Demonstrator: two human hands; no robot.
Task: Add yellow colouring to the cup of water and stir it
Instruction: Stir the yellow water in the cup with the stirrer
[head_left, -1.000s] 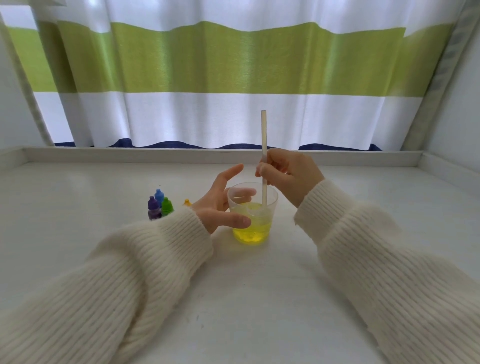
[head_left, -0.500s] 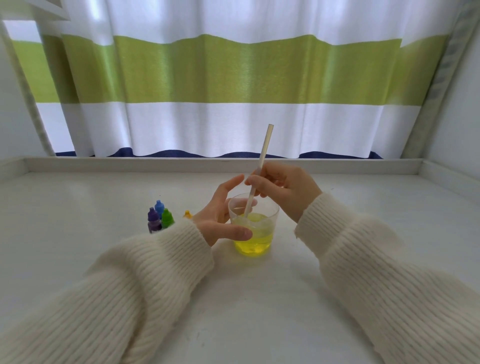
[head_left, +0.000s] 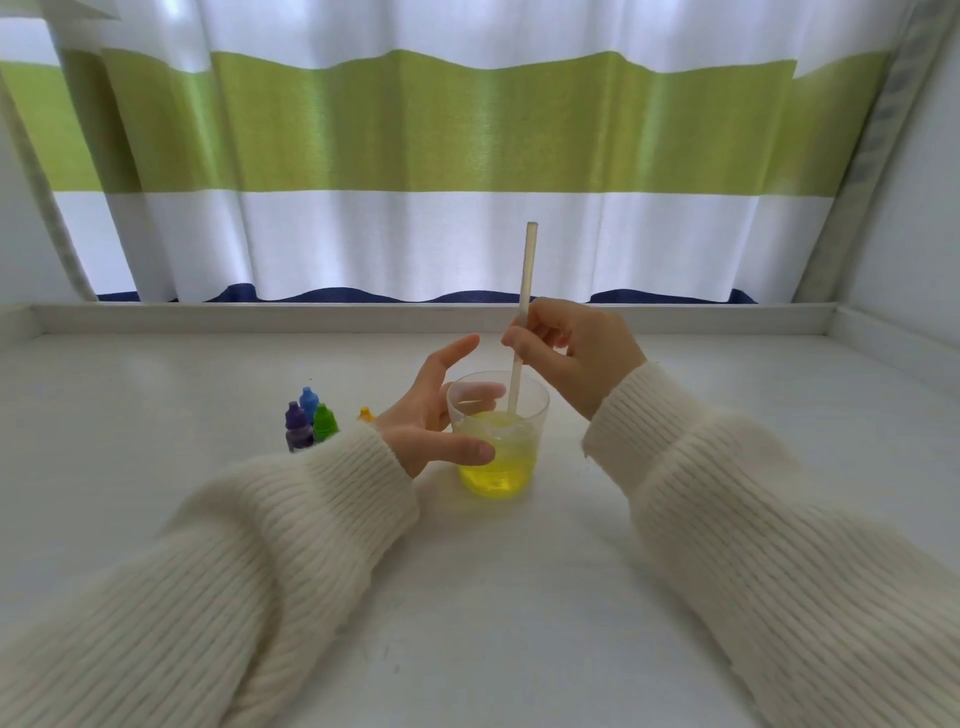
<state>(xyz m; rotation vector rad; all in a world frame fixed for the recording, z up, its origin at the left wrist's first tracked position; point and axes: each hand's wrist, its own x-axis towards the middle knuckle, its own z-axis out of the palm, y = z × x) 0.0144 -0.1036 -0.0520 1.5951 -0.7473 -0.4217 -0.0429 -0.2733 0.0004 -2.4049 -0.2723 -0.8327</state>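
Observation:
A clear plastic cup of yellow water stands on the white table in the middle of the view. My left hand wraps its left side, thumb on the front wall and a finger behind it, index finger raised. A pale straw stands almost upright with its lower end in the yellow water. My right hand pinches the straw above the cup's rim. The tip of a yellow colouring bottle peeks out behind my left wrist.
Purple, blue and green colouring bottles stand together left of my left hand. A raised white ledge borders the table's back, with a green-and-white striped curtain behind it. Walls close both sides.
The straw swung from upright to leaning right at its top, then back to almost upright, while its lower end moved around in the water. My left hand stayed on the cup.

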